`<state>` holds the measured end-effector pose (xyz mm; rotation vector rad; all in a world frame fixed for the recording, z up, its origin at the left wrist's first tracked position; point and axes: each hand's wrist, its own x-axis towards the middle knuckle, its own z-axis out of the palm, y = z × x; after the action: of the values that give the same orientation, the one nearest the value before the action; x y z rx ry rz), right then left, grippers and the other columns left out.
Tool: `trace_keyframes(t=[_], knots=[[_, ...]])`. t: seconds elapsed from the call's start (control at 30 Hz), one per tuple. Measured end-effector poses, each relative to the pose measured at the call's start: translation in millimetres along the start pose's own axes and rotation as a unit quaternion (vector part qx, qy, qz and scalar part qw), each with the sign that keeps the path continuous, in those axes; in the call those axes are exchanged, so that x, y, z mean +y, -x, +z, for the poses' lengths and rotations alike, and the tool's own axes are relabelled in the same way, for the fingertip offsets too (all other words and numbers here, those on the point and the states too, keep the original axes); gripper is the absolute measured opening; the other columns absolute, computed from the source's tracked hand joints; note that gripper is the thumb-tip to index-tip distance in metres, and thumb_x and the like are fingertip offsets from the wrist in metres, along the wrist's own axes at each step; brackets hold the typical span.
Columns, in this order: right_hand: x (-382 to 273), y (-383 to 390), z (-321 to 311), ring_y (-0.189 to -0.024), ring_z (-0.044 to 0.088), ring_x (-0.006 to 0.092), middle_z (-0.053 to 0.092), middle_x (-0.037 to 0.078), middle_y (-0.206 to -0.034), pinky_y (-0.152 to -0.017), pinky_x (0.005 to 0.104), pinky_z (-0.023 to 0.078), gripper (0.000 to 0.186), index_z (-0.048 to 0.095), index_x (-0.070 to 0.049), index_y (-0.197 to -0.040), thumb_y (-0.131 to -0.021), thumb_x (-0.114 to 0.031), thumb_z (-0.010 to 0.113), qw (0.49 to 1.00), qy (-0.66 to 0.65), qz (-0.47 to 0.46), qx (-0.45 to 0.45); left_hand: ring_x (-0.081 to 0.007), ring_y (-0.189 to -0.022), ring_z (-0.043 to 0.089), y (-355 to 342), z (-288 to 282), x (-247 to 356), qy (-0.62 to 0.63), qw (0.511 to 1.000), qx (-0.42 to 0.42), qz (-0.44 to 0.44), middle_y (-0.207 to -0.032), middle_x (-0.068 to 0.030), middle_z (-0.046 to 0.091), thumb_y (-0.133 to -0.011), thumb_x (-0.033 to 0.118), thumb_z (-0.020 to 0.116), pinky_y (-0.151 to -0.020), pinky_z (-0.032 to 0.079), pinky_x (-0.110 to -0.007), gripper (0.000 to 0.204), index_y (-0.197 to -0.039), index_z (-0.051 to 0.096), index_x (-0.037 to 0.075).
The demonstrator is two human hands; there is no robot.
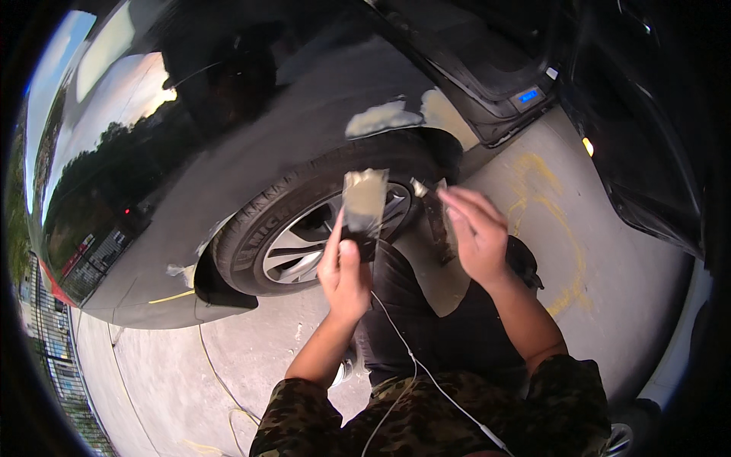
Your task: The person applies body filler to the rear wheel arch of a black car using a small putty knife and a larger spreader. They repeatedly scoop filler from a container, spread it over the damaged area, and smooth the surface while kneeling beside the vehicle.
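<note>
My left hand (344, 278) grips a flat putty spreader (364, 217) held upright, its upper part coated with beige filler. To the right, my right hand (481, 236) is raised with its fingers pinched on a second thin spreader (443, 196), smeared by motion. A dab of beige filler (418, 187) shows between the two tools. Both hands are in front of the wheel (285, 251) of a black car. Above the wheel arch, the body panel carries a smooth pale filler patch (381, 119) and a beige one (445, 114) beside the door opening.
An open car door (640, 145) stands at the right. Another filler spot (181, 273) is on the panel left of the tire. A white cable (411, 356) runs down across my lap. Yellow stains (575, 251) mark the concrete floor. A fence (61, 365) is at the far left.
</note>
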<state>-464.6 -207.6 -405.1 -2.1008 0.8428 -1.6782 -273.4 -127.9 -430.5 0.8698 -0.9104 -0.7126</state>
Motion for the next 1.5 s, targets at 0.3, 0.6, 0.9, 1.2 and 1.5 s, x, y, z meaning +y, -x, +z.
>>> trace_keyframes(t=[0.3, 0.6, 0.9, 1.2, 1.5], knots=[[1.6, -76.6, 91.6, -0.113, 0.067, 0.0242, 0.075, 0.004, -0.115, -0.1, 0.0421, 0.051, 0.023, 0.079, -0.01, -0.109, -0.087, -0.009, 0.073, 0.934, 0.182, -0.28, 0.125, -0.029, -0.131, 0.056, 43.7, -79.6, 18.2, 0.028, 0.999, 0.037, 0.009, -0.143, -0.0219, 0.056, -0.109, 0.033, 0.053, -0.112, 0.042, -0.043, 0.064, -0.15, 0.039, -0.015], [6.9, -37.0, 125.8, -0.114, 0.067, 0.0242, 0.075, 0.003, -0.115, -0.104, 0.0425, 0.049, 0.021, 0.08, -0.011, -0.106, -0.085, -0.009, 0.075, 0.944, 0.171, -0.27, 0.079, -0.0284, -0.129, 0.057, 52.0, -91.3, 20.7, 0.024, 0.998, 0.059, -0.019, -0.141, -0.0202, 0.057, -0.108, 0.035, 0.056, -0.11, 0.043, -0.043, 0.065, -0.149, 0.04, -0.013], [-8.5, -77.3, 102.5, -0.112, 0.069, 0.0237, 0.075, 0.006, -0.114, -0.102, 0.0414, 0.051, 0.023, 0.08, -0.008, -0.109, -0.086, -0.009, 0.076, 0.937, 0.172, -0.272, 0.134, -0.0275, -0.128, 0.058, 52.3, -93.6, 14.5, 0.064, 0.996, 0.047, -0.035, -0.141, -0.0182, 0.057, -0.109, 0.031, 0.055, -0.11, 0.044, -0.043, 0.059, -0.149, 0.041, -0.01], [-1.0, -40.2, 113.1, -0.117, 0.068, 0.0238, 0.075, 0.006, -0.116, -0.105, 0.04, 0.05, 0.023, 0.08, -0.008, -0.11, -0.089, -0.011, 0.071, 0.951, 0.149, -0.263, 0.06, -0.0305, -0.132, 0.056, 52.4, -93.8, 10.3, 0.059, 0.995, 0.065, -0.049, -0.143, -0.0218, 0.056, -0.107, 0.033, 0.057, -0.113, 0.041, -0.044, 0.065, -0.149, 0.041, -0.015], [26.8, -66.5, 114.6, -0.116, 0.068, 0.0243, 0.075, 0.005, -0.119, -0.102, 0.0407, 0.053, 0.024, 0.08, -0.008, -0.11, -0.086, -0.008, 0.075, 0.946, 0.139, -0.255, 0.143, -0.0282, -0.127, 0.059, 47.8, -91.8, 4.1, 0.073, 0.995, 0.051, -0.054, -0.14, -0.0181, 0.058, -0.109, 0.03, 0.055, -0.109, 0.046, -0.043, 0.055, -0.147, 0.043, -0.008]])
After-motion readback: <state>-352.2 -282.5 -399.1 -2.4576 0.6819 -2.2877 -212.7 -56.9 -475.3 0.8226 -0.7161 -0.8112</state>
